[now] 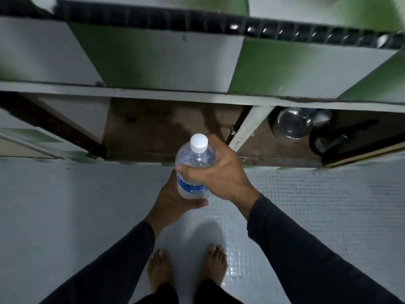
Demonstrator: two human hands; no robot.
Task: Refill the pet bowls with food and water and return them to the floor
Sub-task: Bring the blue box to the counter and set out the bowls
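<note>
A clear plastic water bottle (194,170) with a white cap and a blue label stands upright in both my hands, above the tiled floor. My right hand (221,172) grips its shoulder from the right, fingers curled around the upper body. My left hand (173,200) holds the lower part from below and behind, thumb across the base. The cap is on. A shiny steel bowl (292,125) lies inside the open lower cabinet at the right, tilted on its side.
Green and white cabinet doors (153,62) run under a dark counter edge. The lower cabinet (175,128) stands open, its wooden shelf bare in the middle. Dark cookware (337,137) sits beside the steel bowl. My bare feet (188,266) stand on the pale tiled floor (65,216).
</note>
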